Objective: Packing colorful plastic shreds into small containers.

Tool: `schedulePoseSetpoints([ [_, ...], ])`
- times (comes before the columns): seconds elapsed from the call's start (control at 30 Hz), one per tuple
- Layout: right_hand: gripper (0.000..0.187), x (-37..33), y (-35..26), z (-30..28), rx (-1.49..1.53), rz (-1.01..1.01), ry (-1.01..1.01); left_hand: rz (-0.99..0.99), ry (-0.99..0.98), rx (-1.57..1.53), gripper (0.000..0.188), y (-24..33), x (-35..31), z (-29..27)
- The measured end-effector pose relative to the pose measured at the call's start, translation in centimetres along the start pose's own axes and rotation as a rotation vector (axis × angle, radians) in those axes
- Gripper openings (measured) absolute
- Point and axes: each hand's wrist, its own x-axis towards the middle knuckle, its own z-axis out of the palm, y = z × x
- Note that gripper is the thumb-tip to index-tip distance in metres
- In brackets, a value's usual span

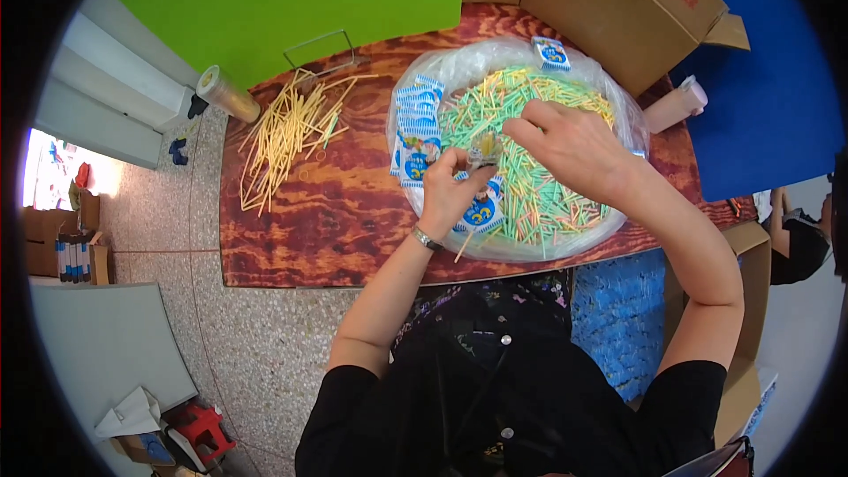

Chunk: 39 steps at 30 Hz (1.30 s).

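Observation:
My left hand point(449, 193) pinches a small clear packet point(483, 150) between thumb and fingers. Just to the right, my right hand point(570, 146) is closed, its fingertips beside the packet; whatever it grips is too small to make out. Both hands are over a large clear plastic bag point(424, 60) spread wide on the table and full of thin pastel sticks point(548, 185) in green, yellow and pink. Blue-and-white printed packets point(417, 146) overlap along the bag's left side. Another blue-and-white packet point(484, 203) lies below my left hand, and one more packet point(550, 53) rests on the far rim.
Loose yellow sticks point(287, 137) are heaped on the red patterned table point(344, 221) at the left, near a wire stand point(320, 51) and a lidded clear cup point(228, 95). A cardboard box point(618, 9) and a pale pink bottle point(676, 106) border the bag's far right.

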Motion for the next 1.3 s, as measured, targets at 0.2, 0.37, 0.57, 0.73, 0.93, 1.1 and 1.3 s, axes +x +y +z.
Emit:
schedulePoseSetpoints([
  [0.2, 0.012, -4.3, -4.0, 9.4, 0.395, -0.232, -0.107, 0.088, -0.047, -0.103, 0.025, -2.4, 0.3, -1.1],
  [0.37, 0.013, -3.8, -9.3, 17.2, 0.113, -0.435, 0.086, -0.060, -0.062, -0.163, 0.028, -1.7, -0.9, -1.4],
  [0.57, 0.017, -3.8, -7.6, 12.8, 0.357, -0.423, -0.025, 0.014, -0.054, 0.021, 0.031, -2.5, -1.8, -2.8],
  [0.73, 0.028, -2.4, -4.7, 5.8, 0.657, -0.098, 0.566, 0.108, -0.091, 0.120, 0.033, -0.9, -2.2, -3.0],
  [0.93, 0.029, -1.4, -4.0, 6.1, 0.647, -0.027, 0.571, 0.197, -0.134, 0.258, 0.031, 0.9, -2.6, -3.2],
  [1.1, 0.030, -1.2, -3.6, 5.2, 0.519, -0.045, 0.482, 0.166, -0.150, 0.169, 0.032, 1.1, -3.0, -3.5],
  [1.3, 0.023, -0.7, -1.8, 6.9, 0.682, -0.018, 0.302, 0.211, -0.193, 0.215, 0.035, 1.8, -3.0, -3.9],
])
